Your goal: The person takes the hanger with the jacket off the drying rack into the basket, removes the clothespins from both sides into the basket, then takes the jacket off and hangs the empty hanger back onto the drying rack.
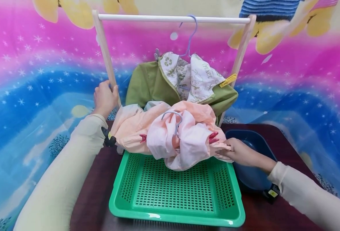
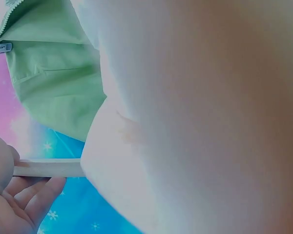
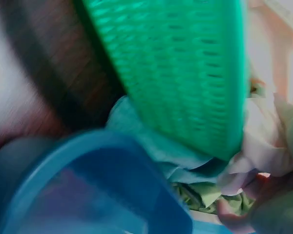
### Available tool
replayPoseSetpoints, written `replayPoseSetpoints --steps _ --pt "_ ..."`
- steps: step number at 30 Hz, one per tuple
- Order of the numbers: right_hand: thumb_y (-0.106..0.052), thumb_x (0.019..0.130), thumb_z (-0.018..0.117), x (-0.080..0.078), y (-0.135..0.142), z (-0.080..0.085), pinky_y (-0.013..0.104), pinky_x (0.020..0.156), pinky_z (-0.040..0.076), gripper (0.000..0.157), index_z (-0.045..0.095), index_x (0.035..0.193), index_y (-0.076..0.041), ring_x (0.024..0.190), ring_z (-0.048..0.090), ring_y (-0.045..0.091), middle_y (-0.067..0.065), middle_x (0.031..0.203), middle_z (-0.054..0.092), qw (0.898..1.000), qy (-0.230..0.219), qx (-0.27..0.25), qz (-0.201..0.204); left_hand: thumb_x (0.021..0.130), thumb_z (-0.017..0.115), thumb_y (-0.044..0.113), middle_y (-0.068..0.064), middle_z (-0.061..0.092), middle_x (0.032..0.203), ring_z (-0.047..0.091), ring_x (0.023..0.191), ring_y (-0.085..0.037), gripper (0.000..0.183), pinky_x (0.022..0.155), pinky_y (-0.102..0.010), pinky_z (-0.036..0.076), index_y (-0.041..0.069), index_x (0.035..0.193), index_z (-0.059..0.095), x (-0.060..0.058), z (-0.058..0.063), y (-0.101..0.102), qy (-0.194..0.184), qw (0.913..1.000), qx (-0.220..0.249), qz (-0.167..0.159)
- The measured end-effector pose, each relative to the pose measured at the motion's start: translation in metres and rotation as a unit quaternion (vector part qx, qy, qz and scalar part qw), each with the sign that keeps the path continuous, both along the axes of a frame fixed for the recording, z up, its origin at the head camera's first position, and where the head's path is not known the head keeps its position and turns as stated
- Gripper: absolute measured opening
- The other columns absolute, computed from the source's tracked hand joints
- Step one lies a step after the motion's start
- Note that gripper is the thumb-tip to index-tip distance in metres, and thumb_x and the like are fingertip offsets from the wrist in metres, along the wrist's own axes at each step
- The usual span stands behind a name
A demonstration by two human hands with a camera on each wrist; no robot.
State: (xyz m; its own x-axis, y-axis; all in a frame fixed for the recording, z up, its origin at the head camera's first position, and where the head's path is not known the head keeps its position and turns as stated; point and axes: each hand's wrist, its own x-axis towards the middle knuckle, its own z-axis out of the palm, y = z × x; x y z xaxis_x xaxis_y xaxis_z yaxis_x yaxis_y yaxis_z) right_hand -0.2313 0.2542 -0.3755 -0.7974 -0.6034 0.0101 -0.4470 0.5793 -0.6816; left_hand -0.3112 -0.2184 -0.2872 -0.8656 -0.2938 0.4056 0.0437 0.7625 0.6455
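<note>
My left hand (image 1: 105, 98) grips the left wooden post (image 1: 105, 54) of a clothes rack; in the left wrist view, thumb and fingers lie on either side of it. With my right hand (image 1: 242, 152) I pinch the right side of a pale pink jacket (image 1: 187, 110). That jacket is bunched over the back of a green basket (image 1: 175, 218). A hanger hook (image 1: 177, 120) pokes out of its collar, apart from the rail, and red clips (image 1: 213, 138) sit on the cloth. Behind it, a green hooded jacket (image 1: 147, 77) hangs from the rail on a blue hanger (image 1: 191, 38).
The rack's white rail (image 1: 158, 18) spans the back. A yellow clothespin (image 1: 228, 80) and a grey clip (image 1: 157, 55) hold the green jacket. Right of the basket stands a dark blue basin (image 1: 253, 176) on the dark table (image 1: 285, 147). A patterned cloth (image 1: 22, 80) surrounds the table.
</note>
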Motion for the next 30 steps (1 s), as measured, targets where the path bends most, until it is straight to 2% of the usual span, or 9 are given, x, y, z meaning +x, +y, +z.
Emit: replayPoseSetpoints --steps 3,6,10,17,23,24,27,28,30 --pt "-0.015 0.100 0.064 -0.002 0.002 0.001 0.022 0.044 0.036 0.041 0.049 0.062 -0.008 0.042 0.031 -0.001 -0.011 0.052 0.037 0.999 -0.024 -0.021 0.010 0.108 0.045 0.029 -0.028 0.071 0.115 0.071 0.100 -0.042 0.043 0.082 -0.054 0.058 0.001 0.137 0.059 0.001 0.000 0.001 -0.001 1.0000 0.003 -0.002" --pt "-0.013 0.100 0.062 -0.006 0.004 -0.001 0.022 0.044 0.035 0.046 0.041 0.060 -0.007 0.043 0.030 -0.002 -0.012 0.051 0.035 0.999 -0.029 -0.038 0.026 0.108 0.045 0.029 -0.028 0.070 0.115 0.071 0.100 -0.042 0.043 0.083 -0.055 0.058 0.000 0.137 0.059 0.001 0.001 0.001 -0.001 1.0000 0.003 -0.003" --pt "-0.011 0.100 0.062 -0.014 0.006 -0.002 0.022 0.043 0.033 0.046 0.040 0.060 -0.004 0.042 0.028 -0.003 -0.012 0.052 0.034 0.998 -0.025 -0.049 0.039 0.108 0.044 0.029 -0.028 0.070 0.116 0.071 0.100 -0.043 0.044 0.083 -0.055 0.058 0.000 0.138 0.058 0.001 0.002 0.000 -0.008 0.9999 -0.001 -0.006" --pt "-0.011 0.101 0.061 -0.026 0.005 -0.001 0.022 0.044 0.032 0.041 0.049 0.063 -0.004 0.042 0.027 -0.003 -0.012 0.051 0.034 0.998 -0.029 -0.041 0.038 0.108 0.043 0.027 -0.031 0.067 0.121 0.069 0.107 -0.044 0.046 0.086 -0.056 0.058 -0.003 0.140 0.055 0.003 0.007 -0.002 -0.037 0.9984 0.020 -0.036" --pt "-0.010 0.101 0.061 -0.027 0.004 -0.001 0.021 0.044 0.032 0.044 0.043 0.061 -0.009 0.042 0.027 -0.004 -0.013 0.051 0.034 0.998 -0.025 -0.044 0.031 0.108 0.046 0.031 -0.030 0.064 0.128 0.066 0.117 -0.043 0.049 0.092 -0.054 0.056 -0.001 0.144 0.052 0.004 0.012 -0.007 -0.064 0.9955 0.043 -0.055" --pt "-0.011 0.101 0.061 -0.027 0.004 -0.001 0.021 0.044 0.032 0.044 0.042 0.061 -0.010 0.042 0.027 -0.003 -0.013 0.051 0.034 0.998 -0.026 -0.045 0.031 0.108 0.045 0.032 -0.030 0.065 0.126 0.067 0.113 -0.042 0.050 0.088 -0.052 0.057 -0.001 0.144 0.053 0.004 0.012 -0.009 -0.069 0.9952 0.038 -0.058" --pt "-0.010 0.101 0.061 -0.026 0.003 -0.003 0.021 0.044 0.032 0.043 0.043 0.062 -0.011 0.042 0.028 -0.003 -0.013 0.052 0.034 0.998 -0.030 -0.046 0.030 0.108 0.045 0.034 -0.027 0.068 0.103 0.066 0.076 -0.031 0.051 0.062 -0.039 0.053 -0.005 0.139 0.056 0.005 0.010 -0.014 -0.095 0.9926 0.011 -0.074" --pt "-0.010 0.101 0.061 -0.026 0.003 -0.003 0.021 0.043 0.032 0.041 0.046 0.063 -0.009 0.042 0.027 -0.003 -0.012 0.051 0.034 0.998 -0.033 -0.047 0.030 0.108 0.044 0.034 -0.024 0.066 0.091 0.059 0.064 -0.026 0.051 0.055 -0.036 0.047 -0.006 0.136 0.057 0.006 0.010 -0.016 -0.106 0.9911 -0.002 -0.080" --pt "-0.011 0.101 0.061 -0.027 0.003 -0.003 0.021 0.043 0.032 0.037 0.053 0.065 -0.006 0.041 0.028 -0.002 -0.011 0.051 0.035 0.997 -0.042 -0.050 0.029 0.108 0.043 0.035 -0.016 0.057 0.075 0.042 0.053 -0.017 0.051 0.048 -0.032 0.035 -0.008 0.132 0.059 0.010 0.010 -0.019 -0.129 0.9871 -0.026 -0.091"
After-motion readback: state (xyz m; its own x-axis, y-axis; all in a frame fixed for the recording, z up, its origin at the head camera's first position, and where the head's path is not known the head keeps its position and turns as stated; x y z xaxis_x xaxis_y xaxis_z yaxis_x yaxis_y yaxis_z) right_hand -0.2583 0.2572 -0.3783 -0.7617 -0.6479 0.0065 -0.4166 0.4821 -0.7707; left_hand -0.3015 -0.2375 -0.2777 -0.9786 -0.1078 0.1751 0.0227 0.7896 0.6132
